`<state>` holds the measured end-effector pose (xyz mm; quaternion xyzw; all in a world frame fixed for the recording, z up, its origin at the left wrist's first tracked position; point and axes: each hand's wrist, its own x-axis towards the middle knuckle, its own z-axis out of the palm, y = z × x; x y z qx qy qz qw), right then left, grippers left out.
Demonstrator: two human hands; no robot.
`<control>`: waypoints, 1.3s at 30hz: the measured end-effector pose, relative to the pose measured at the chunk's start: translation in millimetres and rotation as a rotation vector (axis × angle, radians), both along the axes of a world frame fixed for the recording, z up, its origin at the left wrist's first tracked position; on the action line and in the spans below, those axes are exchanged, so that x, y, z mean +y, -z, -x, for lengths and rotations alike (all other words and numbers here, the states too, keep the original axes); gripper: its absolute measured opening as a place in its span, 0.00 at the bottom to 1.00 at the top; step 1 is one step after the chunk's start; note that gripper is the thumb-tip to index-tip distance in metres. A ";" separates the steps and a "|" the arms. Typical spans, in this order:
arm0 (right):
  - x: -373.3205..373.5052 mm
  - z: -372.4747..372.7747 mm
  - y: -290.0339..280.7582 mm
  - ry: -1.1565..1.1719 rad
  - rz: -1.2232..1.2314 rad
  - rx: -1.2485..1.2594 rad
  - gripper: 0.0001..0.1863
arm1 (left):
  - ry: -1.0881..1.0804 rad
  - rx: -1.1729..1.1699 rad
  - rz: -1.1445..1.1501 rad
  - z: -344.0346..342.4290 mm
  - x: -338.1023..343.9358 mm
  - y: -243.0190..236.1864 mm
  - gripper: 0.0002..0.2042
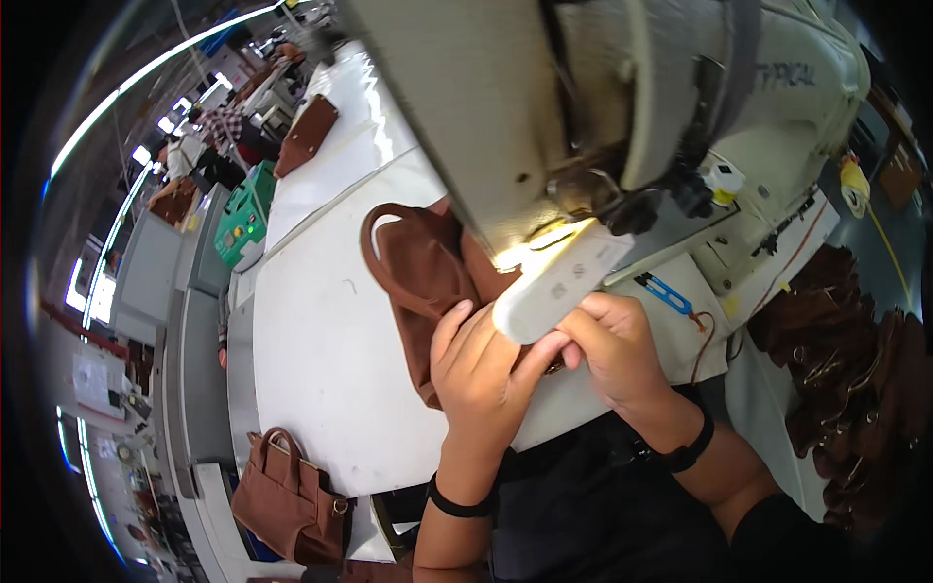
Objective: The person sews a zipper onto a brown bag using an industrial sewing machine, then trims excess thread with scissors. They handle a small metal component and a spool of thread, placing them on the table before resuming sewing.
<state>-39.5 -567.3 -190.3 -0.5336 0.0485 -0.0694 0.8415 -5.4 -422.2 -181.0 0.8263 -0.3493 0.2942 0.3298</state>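
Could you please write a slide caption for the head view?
Left hand on a brown bag, right hand close by, at a sewing machine.

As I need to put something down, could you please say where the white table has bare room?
The white table is bare between the green device and the brown bag touching the left hand. It is crowded under the sewing machine, around the right hand, and near the blue snips.

Matt, leather-like bag (425,267); smooth white tabletop (311,360).
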 end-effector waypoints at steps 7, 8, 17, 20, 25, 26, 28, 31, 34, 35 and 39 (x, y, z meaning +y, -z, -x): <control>-1.4 -0.8 -0.8 0.119 0.117 0.000 0.12 | 0.070 0.174 0.260 27.0 7.2 -17.4 0.14; 2.9 -2.2 -0.9 0.105 0.095 0.009 0.12 | 0.091 0.248 0.359 44.2 21.1 -30.0 0.13; -10.7 -3.1 -1.8 0.044 0.210 -0.005 0.14 | 1.015 0.464 1.064 158.9 72.0 -132.4 0.19; -8.3 -3.8 -4.7 0.024 0.231 -0.047 0.15 | 1.073 0.520 1.066 167.8 70.2 -139.2 0.20; -5.0 -7.3 -0.5 0.000 0.249 -0.029 0.17 | 1.122 0.508 1.233 186.1 54.1 -134.4 0.21; -8.3 -5.9 0.9 0.008 0.250 -0.028 0.17 | 1.124 0.536 1.249 183.1 55.2 -130.4 0.20; -10.7 -5.1 -3.9 0.014 0.258 -0.002 0.18 | 1.109 0.585 1.251 171.9 62.3 -123.5 0.19; -10.4 -3.4 -2.6 -0.021 0.300 -0.025 0.18 | 1.043 0.655 1.224 156.9 72.8 -113.5 0.19; -25.4 3.3 3.8 0.000 0.224 0.023 0.17 | 0.117 0.297 0.767 112.5 37.1 -49.0 0.11; -31.5 5.7 6.0 0.026 0.244 -0.022 0.15 | -0.025 0.188 0.457 100.9 25.2 -43.2 0.13; -32.5 8.1 -12.2 -0.063 0.339 -0.018 0.13 | -0.116 -0.072 0.052 62.7 5.7 -7.3 0.18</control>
